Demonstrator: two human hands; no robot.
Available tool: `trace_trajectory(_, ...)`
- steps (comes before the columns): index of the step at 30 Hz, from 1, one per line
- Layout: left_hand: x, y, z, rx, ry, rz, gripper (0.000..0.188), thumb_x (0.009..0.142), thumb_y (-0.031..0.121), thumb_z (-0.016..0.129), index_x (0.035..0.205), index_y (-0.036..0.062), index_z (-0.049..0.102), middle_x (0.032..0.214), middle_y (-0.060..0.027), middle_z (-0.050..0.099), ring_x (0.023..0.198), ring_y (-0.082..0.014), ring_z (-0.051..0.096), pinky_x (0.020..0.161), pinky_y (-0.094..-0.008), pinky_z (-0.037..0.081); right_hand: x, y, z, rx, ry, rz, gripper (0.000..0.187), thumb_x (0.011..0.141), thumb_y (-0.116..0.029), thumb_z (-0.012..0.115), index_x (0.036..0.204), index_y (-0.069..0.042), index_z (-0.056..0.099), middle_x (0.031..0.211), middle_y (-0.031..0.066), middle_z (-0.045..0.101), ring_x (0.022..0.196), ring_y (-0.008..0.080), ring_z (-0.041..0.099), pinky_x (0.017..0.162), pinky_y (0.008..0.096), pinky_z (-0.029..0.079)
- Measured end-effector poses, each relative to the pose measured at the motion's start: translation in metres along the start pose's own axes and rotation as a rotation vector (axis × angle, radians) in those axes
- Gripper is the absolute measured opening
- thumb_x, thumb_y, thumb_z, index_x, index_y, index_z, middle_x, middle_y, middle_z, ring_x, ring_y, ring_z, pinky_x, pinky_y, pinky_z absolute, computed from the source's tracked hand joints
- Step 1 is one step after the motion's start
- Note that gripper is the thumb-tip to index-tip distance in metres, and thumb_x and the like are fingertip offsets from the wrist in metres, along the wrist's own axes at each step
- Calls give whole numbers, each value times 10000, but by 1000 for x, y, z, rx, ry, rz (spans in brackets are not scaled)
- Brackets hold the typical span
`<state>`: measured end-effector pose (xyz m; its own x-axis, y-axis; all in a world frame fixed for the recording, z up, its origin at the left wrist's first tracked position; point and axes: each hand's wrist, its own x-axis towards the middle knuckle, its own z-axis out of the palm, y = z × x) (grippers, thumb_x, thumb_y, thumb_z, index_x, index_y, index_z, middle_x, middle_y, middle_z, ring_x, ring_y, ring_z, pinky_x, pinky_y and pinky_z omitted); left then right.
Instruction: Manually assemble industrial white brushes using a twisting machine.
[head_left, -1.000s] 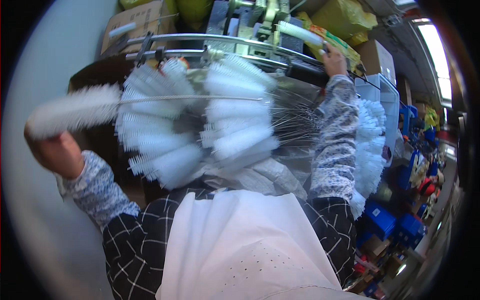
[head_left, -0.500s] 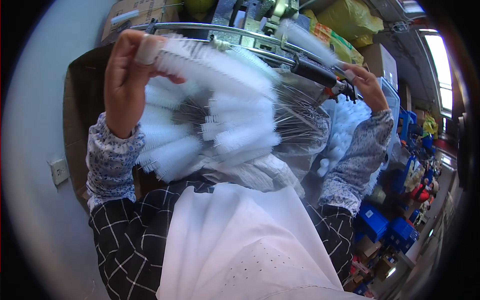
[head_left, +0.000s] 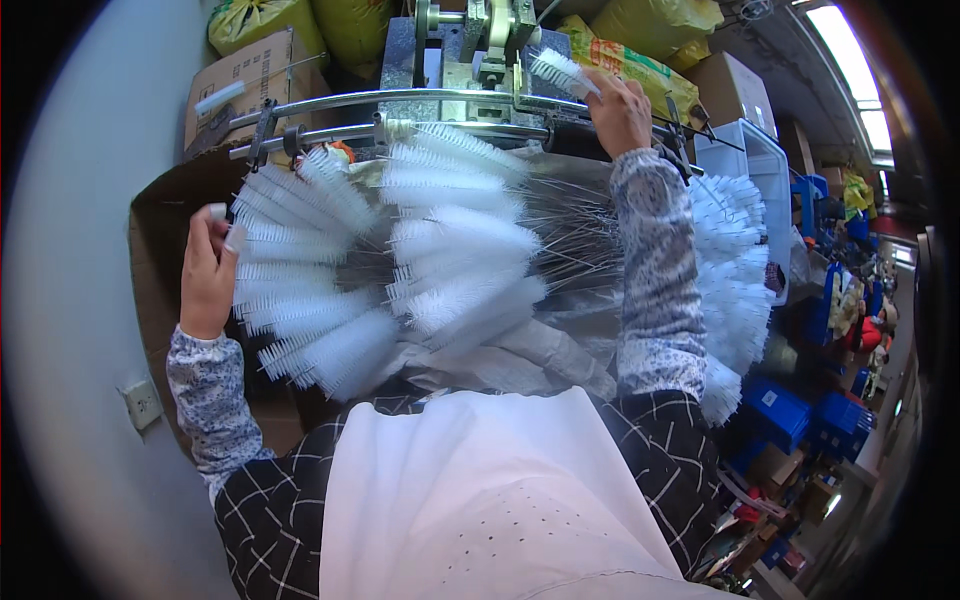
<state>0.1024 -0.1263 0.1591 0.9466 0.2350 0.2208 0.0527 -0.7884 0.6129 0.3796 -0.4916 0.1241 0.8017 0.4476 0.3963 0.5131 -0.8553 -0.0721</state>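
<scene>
My right hand [head_left: 621, 112] is closed on a small white bristle brush [head_left: 562, 72], which points up and left beside the metal machine [head_left: 450, 75]. My left hand [head_left: 208, 285], with white coverings on thumb and a fingertip, is at the left edge of a heap of white bristle brushes [head_left: 300, 240]. Its thumb and finger are apart, and nothing shows between them. A second row of white brushes [head_left: 455, 240] lies in the middle, their thin wire stems [head_left: 575, 225] reaching right under my right forearm.
Metal rods [head_left: 385, 98] cross in front of the machine. An open cardboard box [head_left: 160, 250] stands at left by the wall. More white brushes [head_left: 725, 260] lie right, near a pale blue bin [head_left: 765, 165]. Yellow sacks [head_left: 660, 25] and a carton [head_left: 255, 75] are behind.
My left hand has let go of a brush and dropped down to the heap's left edge. My right hand, still with a brush, has moved left toward the machine. The view has shifted.
</scene>
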Motion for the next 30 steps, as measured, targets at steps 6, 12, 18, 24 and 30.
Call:
trace_trajectory(6, -27, -30, 2, 105, -225, -254, 184, 774, 119, 495, 918, 22, 435, 698, -83, 467, 578, -143, 430, 535, -271, 372, 18, -11, 16, -38, -190, 114, 292, 742, -240, 486, 1028, -203, 528, 949, 23, 556, 903, 223, 454, 802, 349, 318)
trace_trajectory(12, -14, -22, 9, 5, -78, -272, 165, 795, 118, 475, 924, 20, 443, 690, -57, 481, 607, -111, 439, 553, -234, 383, 21, -7, 24, -69, -154, 22, 278, 769, -219, 475, 1043, -231, 521, 942, 0, 538, 901, 186, 447, 816, 332, 303)
trace_trajectory(18, -16, -29, 5, -33, -133, -267, 113, 782, 97, 486, 867, 22, 479, 650, -24, 480, 572, -93, 427, 543, -217, 376, 20, -9, 25, -66, -117, -4, 277, 772, -212, 475, 1044, -236, 522, 906, -2, 538, 896, 183, 448, 818, 327, 302)
trace_trajectory(24, -15, -35, -11, -257, 312, -252, 123, 817, 53, 426, 919, 35, 492, 855, -15, 491, 780, -91, 456, 696, -202, 373, 26, 7, 33, -39, -185, 27, 286, 772, -206, 475, 1051, -255, 514, 962, -6, 521, 936, 191, 427, 838, 349, 278)
trace_trajectory(30, -19, -15, -89, -316, 661, -106, 203, 827, 103, 392, 984, -1, 467, 971, -75, 473, 927, -157, 445, 824, -271, 351, 49, 22, 62, -82, -212, -107, 347, 799, -165, 418, 1125, -282, 440, 1131, -31, 435, 1083, 173, 337, 882, 429, 209)
